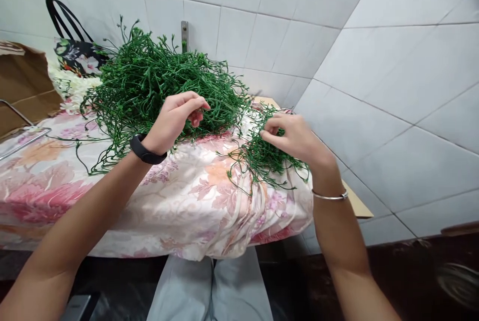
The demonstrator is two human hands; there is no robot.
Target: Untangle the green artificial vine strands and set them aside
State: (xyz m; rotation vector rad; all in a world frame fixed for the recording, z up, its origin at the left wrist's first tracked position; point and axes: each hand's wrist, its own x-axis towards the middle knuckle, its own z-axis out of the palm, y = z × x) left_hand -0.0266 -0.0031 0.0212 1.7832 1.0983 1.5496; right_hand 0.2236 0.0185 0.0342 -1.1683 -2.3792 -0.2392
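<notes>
My left grip (177, 114) curls before the large heap of green stems (149, 76) along the counter's (179, 216) wall-side edge; my right grip (294, 134), the nearer, bends over the small heap (262, 156) toward the right end, its stems splayed without one axis. Whether either pinches a stem, I cannot tell.

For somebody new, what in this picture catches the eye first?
Probably the large heap of green artificial-looking stems, spread on the floral tablecloth before the white tiled wall. Right of the heap, the right hand is at a smaller green pile. A black floral bag stands behind the heap's left side.
</notes>
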